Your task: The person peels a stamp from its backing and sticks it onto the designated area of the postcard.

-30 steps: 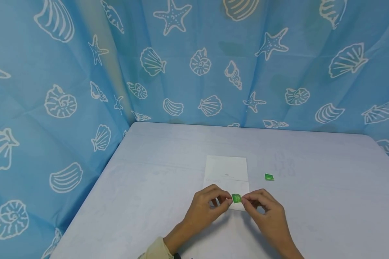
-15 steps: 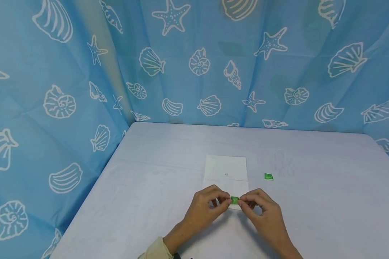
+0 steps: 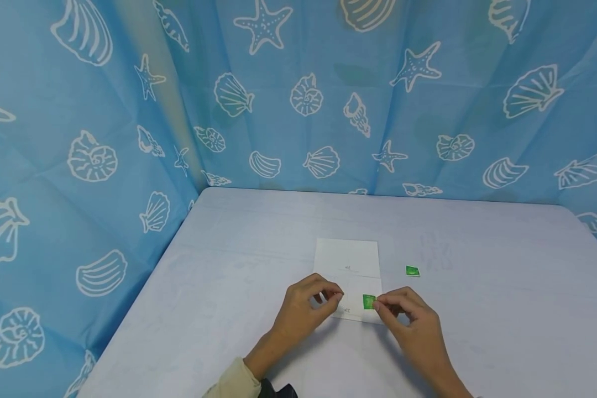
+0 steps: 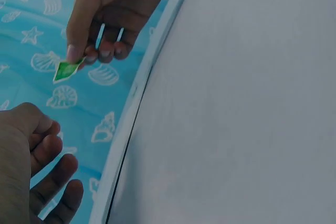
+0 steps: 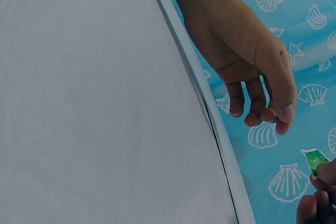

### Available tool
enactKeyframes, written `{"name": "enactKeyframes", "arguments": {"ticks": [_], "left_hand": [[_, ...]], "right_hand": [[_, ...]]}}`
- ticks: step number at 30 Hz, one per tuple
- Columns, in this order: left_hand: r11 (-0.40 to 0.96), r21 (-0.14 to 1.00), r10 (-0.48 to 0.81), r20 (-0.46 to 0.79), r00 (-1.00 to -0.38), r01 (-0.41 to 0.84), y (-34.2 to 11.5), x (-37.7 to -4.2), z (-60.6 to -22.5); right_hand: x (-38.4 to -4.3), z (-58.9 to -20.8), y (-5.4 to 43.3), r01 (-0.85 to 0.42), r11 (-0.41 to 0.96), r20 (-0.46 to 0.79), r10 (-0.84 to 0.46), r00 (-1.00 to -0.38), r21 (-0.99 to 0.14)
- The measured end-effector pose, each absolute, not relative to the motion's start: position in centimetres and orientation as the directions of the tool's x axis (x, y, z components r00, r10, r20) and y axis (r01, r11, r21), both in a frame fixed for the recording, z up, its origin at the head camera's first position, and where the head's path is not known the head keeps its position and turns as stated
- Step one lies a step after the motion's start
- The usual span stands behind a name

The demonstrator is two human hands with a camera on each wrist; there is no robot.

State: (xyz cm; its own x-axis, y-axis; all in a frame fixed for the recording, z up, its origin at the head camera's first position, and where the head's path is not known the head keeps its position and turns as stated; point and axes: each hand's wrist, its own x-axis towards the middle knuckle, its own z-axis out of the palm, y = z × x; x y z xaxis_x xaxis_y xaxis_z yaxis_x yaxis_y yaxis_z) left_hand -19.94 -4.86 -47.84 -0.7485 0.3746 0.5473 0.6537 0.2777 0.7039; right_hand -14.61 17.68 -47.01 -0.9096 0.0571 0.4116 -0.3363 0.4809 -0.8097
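Note:
In the head view my right hand (image 3: 413, 323) pinches a small green square with a white edge (image 3: 368, 302), like a stamp or sticker, by its right side. The left wrist view shows the same green square (image 4: 67, 71) hanging tilted from that thumb and finger. My left hand (image 3: 305, 309) is apart from the square, to its left. Its thumb and index fingertips meet, and I see nothing between them. Beneath both hands' fingertips lies a white sheet of paper (image 3: 348, 254) with a crosswise line and small printed marks.
A second green square (image 3: 413, 271) lies flat on the white-covered table (image 3: 244, 237), right of the paper. Blue curtains (image 3: 288, 132) with white shells and starfish stand behind the table and along its left side.
My left hand has let go of the green square and moved left and slightly up. The right hand has shifted a little right with the square, which now hangs more upright.

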Motion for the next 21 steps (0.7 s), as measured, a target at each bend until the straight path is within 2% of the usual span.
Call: {"name": "enactKeyframes", "arguments": {"ticks": [14, 21], "left_hand": [[0.415, 0.698, 0.29, 0.507, -0.812, 0.584, -8.4, -22.6, -48.3], [0.42, 0.705, 0.3, 0.486, -0.821, 0.571, -8.7, -22.9, -48.5]], "right_hand": [[-14.8, -47.2, 18.3, -0.272, 0.498, 0.366, 0.1, -0.925, -0.823], [-15.0, -47.2, 18.6, -0.268, 0.513, 0.371, 0.11, -0.922, -0.815]]}}
